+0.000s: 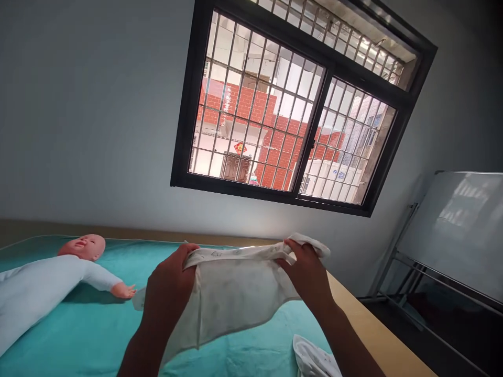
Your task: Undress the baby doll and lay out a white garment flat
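Stretched between my two hands is a thin white cloth garment [239, 298] with small printed figures along its folded upper edge. My left hand [173, 283] is closed on the left end of that edge. My right hand [308, 272] pinches the edge at the right, where some of the fabric bunches above the fingers. The garment hangs down over the green sheet, and its exact kind cannot be made out. To the left, a baby doll [43, 288] in a white suit lies on its back, one hand close to the garment's left corner.
A green sheet [212, 361] covers the wooden-edged table [369, 319]. Another folded white printed cloth [314, 358] lies near my right forearm. Behind are a wall and a barred window [255, 110]. A whiteboard on a metal stand [459, 230] is at the right.
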The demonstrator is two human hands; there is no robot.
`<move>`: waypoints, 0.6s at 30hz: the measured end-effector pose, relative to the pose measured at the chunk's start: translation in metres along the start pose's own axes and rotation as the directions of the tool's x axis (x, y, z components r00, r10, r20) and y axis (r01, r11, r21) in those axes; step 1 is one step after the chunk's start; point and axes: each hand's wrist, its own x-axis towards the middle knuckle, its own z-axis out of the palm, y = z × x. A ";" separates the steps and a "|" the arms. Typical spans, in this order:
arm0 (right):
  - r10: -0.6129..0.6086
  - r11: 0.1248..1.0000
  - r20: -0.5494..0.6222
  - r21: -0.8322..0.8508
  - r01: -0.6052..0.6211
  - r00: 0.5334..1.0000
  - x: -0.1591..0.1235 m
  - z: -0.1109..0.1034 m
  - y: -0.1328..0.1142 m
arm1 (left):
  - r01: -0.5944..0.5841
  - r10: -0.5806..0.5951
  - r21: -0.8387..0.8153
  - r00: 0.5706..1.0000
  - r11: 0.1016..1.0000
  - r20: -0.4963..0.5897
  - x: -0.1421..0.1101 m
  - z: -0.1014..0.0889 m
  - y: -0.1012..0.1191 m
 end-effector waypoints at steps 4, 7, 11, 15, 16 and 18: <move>-0.057 0.996 0.159 0.081 0.045 0.986 -0.016 0.014 0.016 | -0.022 0.050 0.194 0.989 0.981 -0.141 0.005 -0.001 -0.014; -0.004 0.988 0.181 0.150 -0.024 0.983 -0.020 0.013 0.017 | -0.032 0.073 0.201 0.977 0.979 -0.199 0.010 0.000 -0.026; -0.092 0.974 0.024 0.211 0.085 0.995 -0.018 0.010 0.014 | -0.028 0.029 0.010 0.978 1.000 -0.206 0.016 0.000 -0.037; -0.082 0.819 0.108 0.574 0.005 0.991 -0.020 0.009 0.019 | 0.090 -0.132 -0.209 0.972 0.974 -0.196 0.016 -0.008 -0.033; -0.028 0.715 0.204 0.688 -0.123 0.979 -0.022 0.010 0.021 | 0.128 -0.172 -0.223 0.966 0.966 -0.191 0.015 -0.012 -0.031; 0.103 0.440 0.392 0.806 -0.395 0.914 -0.027 0.013 0.023 | 0.192 -0.222 -0.160 0.955 0.968 -0.195 0.012 -0.022 -0.027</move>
